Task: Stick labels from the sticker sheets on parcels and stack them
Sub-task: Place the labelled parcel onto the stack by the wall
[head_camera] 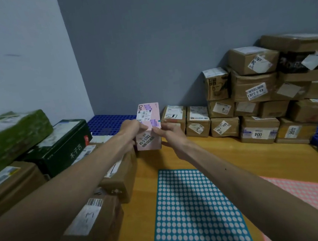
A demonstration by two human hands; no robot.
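One oblong pink parcel (148, 129) clamped between left hand (132, 128) and right hand (173, 136) fingers; two dotted sticker sheets (196, 211) at the wooden surface's (227, 152) near edge.

The open way in runs down the middle of the table (237, 151), over the teal sheet (198, 211) and the pink sheet (311, 198) to its right; both lie flat and block nothing. Left of that lane, brown parcels (91, 227) crowd the edge, with a green box (11, 135) and a dark box (65, 143) piled behind them. At the back right a stack (260, 97) rises against the wall (165, 40). The gap between the piles is taken up by the left hand (133, 128) and right hand (171, 136) holding a pink box (149, 127); bare wood shows just right of them.
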